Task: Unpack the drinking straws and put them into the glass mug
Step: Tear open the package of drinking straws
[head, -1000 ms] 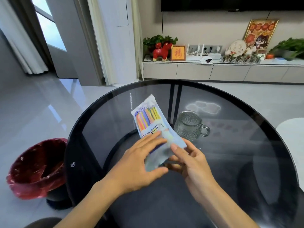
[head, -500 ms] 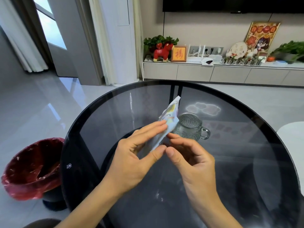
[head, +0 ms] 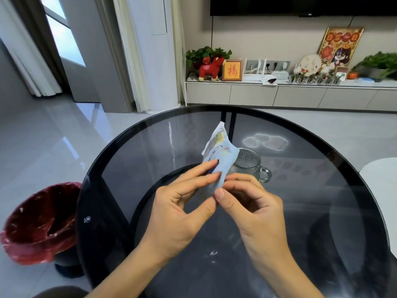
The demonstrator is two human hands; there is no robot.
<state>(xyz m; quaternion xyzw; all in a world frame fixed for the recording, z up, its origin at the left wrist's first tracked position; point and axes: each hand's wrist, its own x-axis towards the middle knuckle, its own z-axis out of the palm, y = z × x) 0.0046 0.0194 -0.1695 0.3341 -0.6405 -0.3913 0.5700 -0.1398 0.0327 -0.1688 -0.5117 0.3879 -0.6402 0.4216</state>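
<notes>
- Both hands are pinching the near end of the pack (head: 221, 157): the left hand (head: 182, 214) is clamping it between thumb and fingers, and the right hand (head: 255, 208) is nipping the same edge with thumb and forefinger, the two thumbs almost touching.
- The pack is standing edge-on above the bench (head: 322, 211), its far end pointing up and away, partly covering the mug (head: 250, 163) that is sitting just behind it.
- The straws themselves are not showing from this angle; only a hint of yellow is coming through the wrapper.
- Risk, as I judge it: the hands are gripping so near each other that a sudden tear could be running far along the wrapper and spilling straws onto the glass top or off its edge.
- A hard pull with the right hand could also be swinging the pack into the mug, which is standing very near and could be tipping or sliding.
- If the film is only stretching, fingers may be slipping off the thin edge.
- Against a second ago: the pack, then lying flat with its coloured straws facing up, is now turned on edge; the right hand, then under it, is now pinching at the corner.
- The bin (head: 40, 222) is staying put on the floor.
</notes>
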